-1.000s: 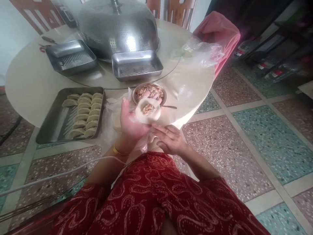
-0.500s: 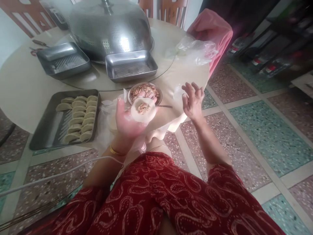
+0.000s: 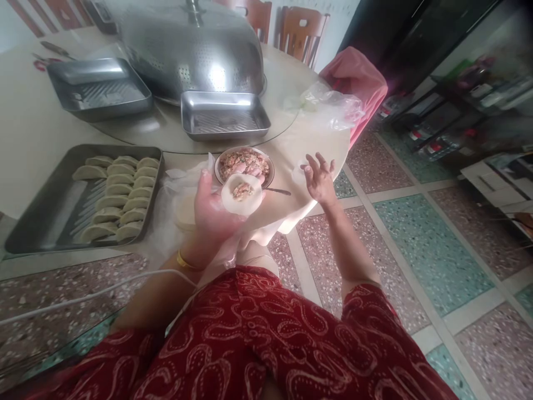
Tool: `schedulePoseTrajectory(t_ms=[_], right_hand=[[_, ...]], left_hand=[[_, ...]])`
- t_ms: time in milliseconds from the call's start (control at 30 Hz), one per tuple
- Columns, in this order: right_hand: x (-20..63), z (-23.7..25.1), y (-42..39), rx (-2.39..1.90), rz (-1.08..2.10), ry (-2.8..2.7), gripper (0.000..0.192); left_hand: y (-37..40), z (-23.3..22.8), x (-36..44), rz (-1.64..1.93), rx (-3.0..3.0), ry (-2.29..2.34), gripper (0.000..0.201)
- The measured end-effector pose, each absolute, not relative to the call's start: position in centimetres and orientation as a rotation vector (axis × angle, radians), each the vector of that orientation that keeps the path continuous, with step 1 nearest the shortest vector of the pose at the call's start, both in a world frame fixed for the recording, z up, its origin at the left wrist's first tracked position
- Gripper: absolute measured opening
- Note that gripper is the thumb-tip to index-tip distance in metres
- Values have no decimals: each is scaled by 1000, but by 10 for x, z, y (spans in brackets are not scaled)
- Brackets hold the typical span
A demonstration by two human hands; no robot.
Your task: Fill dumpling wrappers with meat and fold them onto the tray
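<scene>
A round dumpling wrapper (image 3: 231,204) lies across the palm and fingers of my left hand (image 3: 210,208), with a small heap of meat filling (image 3: 242,191) in its middle. My left thumb points up, off the wrapper. Just beyond that hand is a bowl of minced filling (image 3: 245,160), its near side partly covered by my fingers and the wrapper. A thin dark utensil handle (image 3: 278,191) rests beside the bowl. Over the table's right edge, my right hand (image 3: 320,180) has its fingers apart, holding nothing, near a small pale translucent thing (image 3: 298,171) that I cannot make out.
To the left, a large metal tray (image 3: 45,222) bears rows of folded dumplings (image 3: 120,189). Two smaller trays (image 3: 100,105) (image 3: 225,135) stand before a big metal dome (image 3: 195,55). Plastic film (image 3: 164,214) lies left of my hand; a plastic bag (image 3: 333,105) is back right.
My view has shifted a little, so the large tray sits farther left. My right hand has come slightly closer to the left one. The wrapper and filling stay on my left palm.
</scene>
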State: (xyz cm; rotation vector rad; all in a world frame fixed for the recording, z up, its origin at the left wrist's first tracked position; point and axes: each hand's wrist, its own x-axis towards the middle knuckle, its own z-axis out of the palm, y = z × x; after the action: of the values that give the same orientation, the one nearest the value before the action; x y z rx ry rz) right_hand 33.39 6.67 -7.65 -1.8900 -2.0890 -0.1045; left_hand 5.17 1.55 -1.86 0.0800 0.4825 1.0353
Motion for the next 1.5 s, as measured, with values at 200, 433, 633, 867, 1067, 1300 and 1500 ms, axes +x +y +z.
schedulePoseTrajectory(t_ms=[200,433,633,867,1067,1300,1500], right_hand=[[333,-77,66,-1933,-100,-2091,59],[321,-51,49,-1757,-54,-1917,55],[251,-42,-13,-1017,49,-1987,53],[204,-69,-28,-915,-98,-2240,64],[217,-69,-32,-928,-155,-2269,61],[226,-70,-36,-911,-146,-2137,57],[223,-77,-32,-886,-101,-2101,56]], left_hand=[[17,-19,51,1040,41,507,75],[17,-15,52,1061,40,498,74],[15,-9,53,1041,19,457,70],[13,-22,46,919,69,360,70],[10,-18,41,941,70,389,67],[11,-2,45,1029,53,416,73],[14,-7,44,1025,65,403,72]])
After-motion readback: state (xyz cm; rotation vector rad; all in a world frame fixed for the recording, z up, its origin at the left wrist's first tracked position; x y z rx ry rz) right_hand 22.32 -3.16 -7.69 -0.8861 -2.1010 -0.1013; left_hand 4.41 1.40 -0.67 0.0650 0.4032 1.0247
